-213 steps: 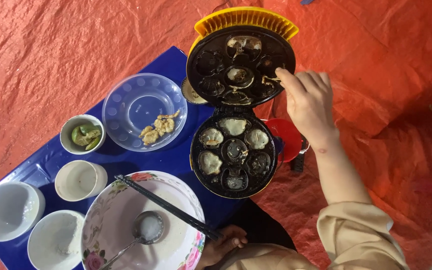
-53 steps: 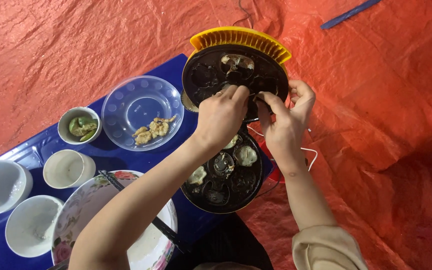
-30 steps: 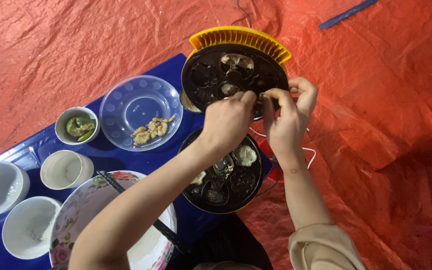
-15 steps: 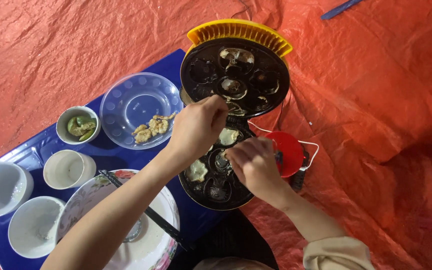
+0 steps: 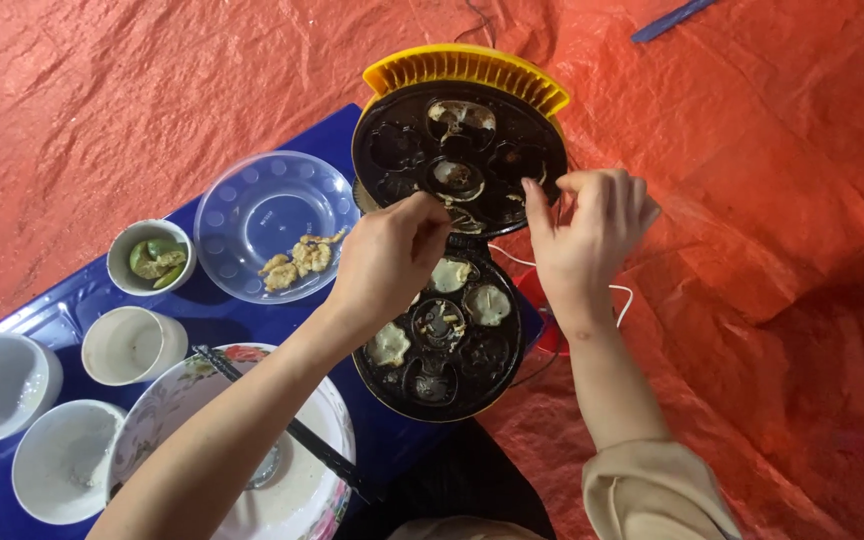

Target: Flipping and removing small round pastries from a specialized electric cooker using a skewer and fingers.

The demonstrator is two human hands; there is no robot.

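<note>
Both hands sit over the open round black cake-mould maker with the yellow ribbed shell (image 5: 457, 180). Left hand (image 5: 387, 262) hovers at the hinge line between the raised lid plate and the lower plate (image 5: 439, 335); thumb and forefinger pinched narrow, and whether a scrap is between them I cannot tell. Right hand (image 5: 587, 235) at the lid's right rim, fingertips (image 5: 532, 200) drawn close in a narrow grip near a crusted cup; nothing clearly held.

Lower plate carries several small pale cakes (image 5: 449, 275) in its cups; lid cups show burnt residue.

Risks, as judged: bare fingers so near the metal cups could get burned if the plates are hot. The lid stands propped; a push from the right hand could tip it back or down onto the left hand. A white cord (image 5: 620, 292) loops just beside the right wrist and could snag.

Edges and room: the maker sits at the right end of the blue table (image 5: 217, 315), its lower plate overhanging toward the orange tarp (image 5: 752, 150). Left side crowded: clear plastic bowl with fried bits (image 5: 267, 225), small white cup of green pieces (image 5: 150, 258), more white bowls (image 5: 132, 345), a floral dish with black chopsticks (image 5: 292, 430) under the left forearm. Open room lies right, over the tarp.
</note>
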